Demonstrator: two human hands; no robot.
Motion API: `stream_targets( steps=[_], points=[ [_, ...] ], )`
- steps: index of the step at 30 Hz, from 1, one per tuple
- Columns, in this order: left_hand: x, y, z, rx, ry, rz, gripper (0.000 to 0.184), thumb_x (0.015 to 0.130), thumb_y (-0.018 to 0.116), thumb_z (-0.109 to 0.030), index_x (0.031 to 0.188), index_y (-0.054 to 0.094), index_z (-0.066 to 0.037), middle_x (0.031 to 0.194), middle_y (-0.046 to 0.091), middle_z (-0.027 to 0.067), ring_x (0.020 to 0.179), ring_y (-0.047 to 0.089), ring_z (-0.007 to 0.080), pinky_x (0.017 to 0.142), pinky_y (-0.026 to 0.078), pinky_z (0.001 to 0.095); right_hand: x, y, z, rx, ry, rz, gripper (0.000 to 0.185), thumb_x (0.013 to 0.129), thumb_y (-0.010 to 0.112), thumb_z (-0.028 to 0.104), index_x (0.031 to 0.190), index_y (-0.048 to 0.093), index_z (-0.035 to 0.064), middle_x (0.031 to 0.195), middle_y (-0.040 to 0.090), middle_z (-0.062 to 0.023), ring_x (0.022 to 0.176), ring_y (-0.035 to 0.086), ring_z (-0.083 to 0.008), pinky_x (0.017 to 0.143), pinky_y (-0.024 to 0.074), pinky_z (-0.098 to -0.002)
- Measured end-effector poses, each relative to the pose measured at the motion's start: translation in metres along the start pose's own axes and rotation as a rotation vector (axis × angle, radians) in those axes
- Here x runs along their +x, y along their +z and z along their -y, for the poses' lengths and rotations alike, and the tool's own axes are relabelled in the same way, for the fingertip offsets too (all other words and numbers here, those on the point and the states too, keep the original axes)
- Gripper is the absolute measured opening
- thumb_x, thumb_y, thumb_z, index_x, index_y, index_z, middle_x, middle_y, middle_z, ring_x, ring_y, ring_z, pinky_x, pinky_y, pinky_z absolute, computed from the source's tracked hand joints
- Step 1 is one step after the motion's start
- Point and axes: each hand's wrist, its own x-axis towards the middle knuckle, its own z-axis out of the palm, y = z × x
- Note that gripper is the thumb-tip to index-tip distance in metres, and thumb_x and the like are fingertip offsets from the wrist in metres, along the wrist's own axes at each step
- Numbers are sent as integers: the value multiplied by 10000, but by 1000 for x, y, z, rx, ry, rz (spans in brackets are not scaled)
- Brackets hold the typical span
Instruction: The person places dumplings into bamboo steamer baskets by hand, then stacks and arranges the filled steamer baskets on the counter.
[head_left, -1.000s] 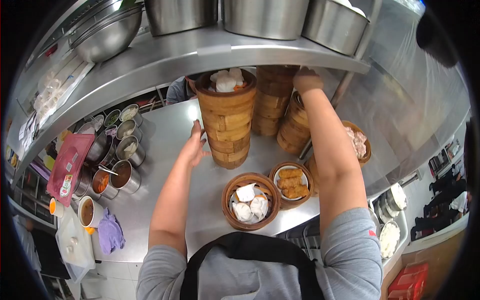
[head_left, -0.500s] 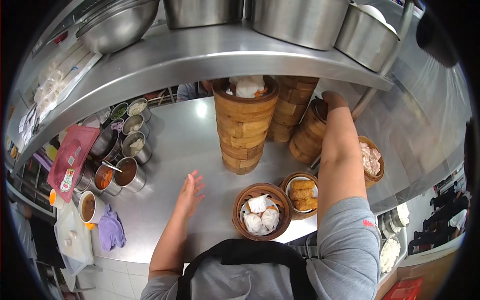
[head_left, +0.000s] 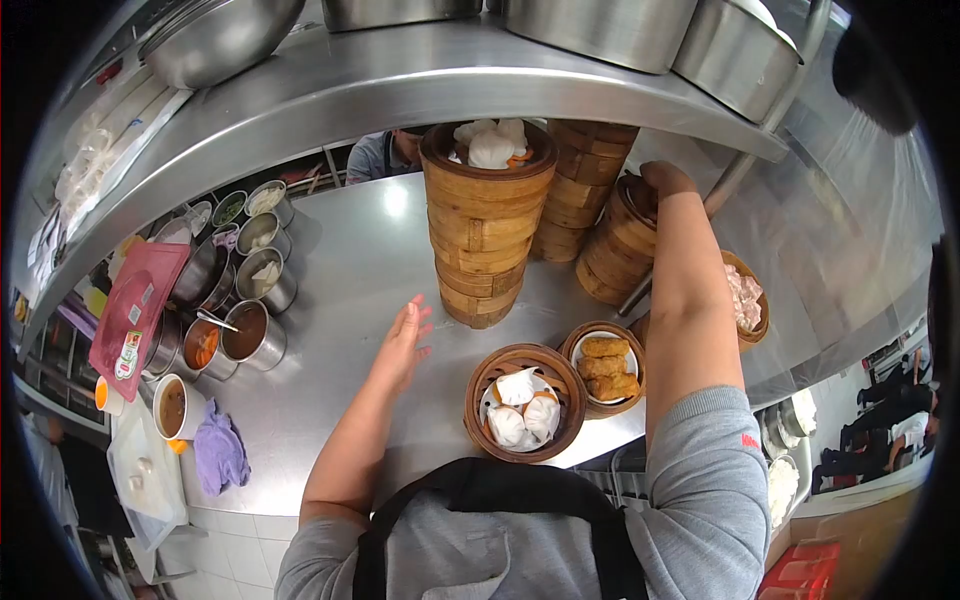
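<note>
My left hand [head_left: 403,345] is held over the steel counter with its fingers apart and nothing in it. My right hand [head_left: 665,180] reaches to the top of the right-hand stack of bamboo steamers [head_left: 612,255], its fingers bent over the top steamer's rim and partly hidden. A tall steamer stack [head_left: 482,225] rises in the middle, white dumplings [head_left: 490,146] on top. Close to my body sit a steamer with several white dumplings [head_left: 525,410] and a smaller one with golden-brown rolls [head_left: 608,369]. A steamer of pale pink pieces [head_left: 743,298] stands beyond my right forearm.
A steel shelf [head_left: 440,95] bearing pots crosses above the counter [head_left: 350,260]. At left are several metal containers [head_left: 256,338] of sauces and toppings, a pink lid [head_left: 138,320] and a purple cloth [head_left: 220,452]. Another steamer stack [head_left: 583,190] stands behind. A person [head_left: 380,157] is across the counter.
The view has shifted slightly, so the shelf and stacks sit higher in it. My right hand stays at the top of the right stack; my left hand remains open above the counter.
</note>
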Motion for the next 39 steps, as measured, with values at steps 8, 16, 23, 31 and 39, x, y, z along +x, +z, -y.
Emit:
stream_targets(
  steps=[8,16,23,31,39],
  points=[
    [24,29,-22,40,130,20,948,861,439,-687,1506,16,-136,1541,88,210,1410,150,388,1095,195,567,-2,-3,0,-26,-48,24,439,752,621,244,1168,651,105,1262,586,-146,1199,530,-274,963,434,-400],
    [66,51,-16,333,514,-189,1333,637,843,-466,1460,-92,8,1482,84,283,1393,147,371,1139,194,443,0,-7,5,-40,-115,48,452,737,634,252,1164,653,106,1259,588,-142,1189,537,-275,957,438,-396],
    [73,52,-11,386,627,-155,1356,591,886,-361,1448,-84,42,1472,122,247,1375,187,353,1142,211,429,-11,-16,14,-28,-214,97,463,723,645,258,1161,655,107,1257,591,-139,1181,542,-275,951,442,-392],
    [79,52,-13,292,603,-106,1316,614,880,-303,1448,-81,35,1455,146,239,1370,192,354,1142,212,427,3,-11,22,-103,-249,76,510,639,698,295,1108,677,96,1176,634,-131,1074,593,-265,896,467,-362],
    [82,52,-11,297,632,-102,1298,631,871,-306,1441,-83,41,1455,143,239,1367,195,344,1141,206,422,-2,-6,34,-9,-308,128,465,630,721,349,1006,709,76,1049,682,-112,983,619,-235,846,478,-356]
  ],
)
